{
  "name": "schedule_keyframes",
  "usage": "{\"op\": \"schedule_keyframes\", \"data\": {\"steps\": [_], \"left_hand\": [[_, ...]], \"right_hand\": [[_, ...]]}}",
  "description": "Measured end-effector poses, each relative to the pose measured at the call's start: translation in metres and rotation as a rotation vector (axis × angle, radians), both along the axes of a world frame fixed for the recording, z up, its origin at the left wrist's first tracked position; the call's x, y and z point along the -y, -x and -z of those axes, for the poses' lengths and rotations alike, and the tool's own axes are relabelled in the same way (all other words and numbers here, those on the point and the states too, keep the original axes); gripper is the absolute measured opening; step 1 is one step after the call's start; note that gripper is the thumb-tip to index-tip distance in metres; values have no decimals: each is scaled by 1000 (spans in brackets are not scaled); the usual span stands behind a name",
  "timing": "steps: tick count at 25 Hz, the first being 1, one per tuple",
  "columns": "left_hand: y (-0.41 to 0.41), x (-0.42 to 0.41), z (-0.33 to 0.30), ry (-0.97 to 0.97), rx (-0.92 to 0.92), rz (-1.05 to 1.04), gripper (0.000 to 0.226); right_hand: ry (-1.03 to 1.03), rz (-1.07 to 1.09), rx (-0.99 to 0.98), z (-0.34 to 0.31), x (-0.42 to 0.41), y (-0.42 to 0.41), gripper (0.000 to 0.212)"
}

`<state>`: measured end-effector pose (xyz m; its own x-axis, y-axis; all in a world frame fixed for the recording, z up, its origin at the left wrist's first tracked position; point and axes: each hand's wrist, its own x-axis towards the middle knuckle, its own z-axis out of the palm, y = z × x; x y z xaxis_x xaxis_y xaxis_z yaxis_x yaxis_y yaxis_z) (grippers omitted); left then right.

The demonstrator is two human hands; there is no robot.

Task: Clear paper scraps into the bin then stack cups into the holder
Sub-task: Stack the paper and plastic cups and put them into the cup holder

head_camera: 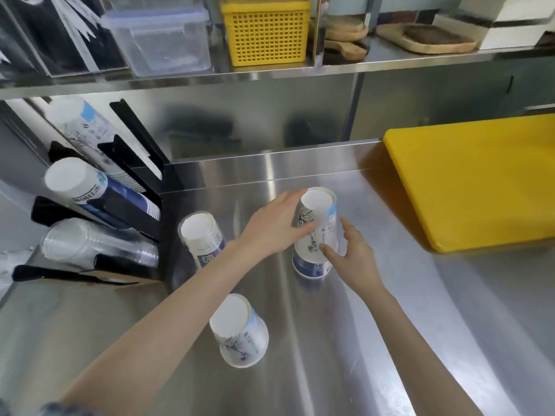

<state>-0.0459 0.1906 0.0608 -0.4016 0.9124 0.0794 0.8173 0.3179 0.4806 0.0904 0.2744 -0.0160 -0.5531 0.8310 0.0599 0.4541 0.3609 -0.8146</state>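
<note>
Three sets of white paper cups with blue print stand upside down on the steel counter (pixel 375 340). In the middle is a short stack of cups (pixel 319 217); my left hand (pixel 273 226) grips its upper cup from the left. My right hand (pixel 351 256) touches the stack's lower right side with fingers spread. A second cup (pixel 201 235) stands left of my left forearm, beside the black cup holder (pixel 132 181). A third cup (pixel 237 328) stands nearer to me between my forearms. The holder carries slanted rows of paper cups (pixel 78 181) and clear plastic cups (pixel 90 244).
A yellow cutting board (pixel 480 181) lies at the right of the counter. The shelf above holds a yellow basket (pixel 265 31), a clear lidded box (pixel 162 37) and wooden boards (pixel 429 40). A steel back wall rises behind the counter.
</note>
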Motion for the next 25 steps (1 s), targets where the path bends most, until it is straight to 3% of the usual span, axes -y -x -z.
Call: {"op": "schedule_keyframes", "data": {"steps": [10, 25], "left_hand": [[-4, -16, 6, -57, 121, -51, 51], [-7, 5, -43, -305, 67, -36, 38]], "right_hand": [[109, -7, -103, 3, -1, 10, 55], [-46, -39, -151, -54, 8, 9, 55]]}}
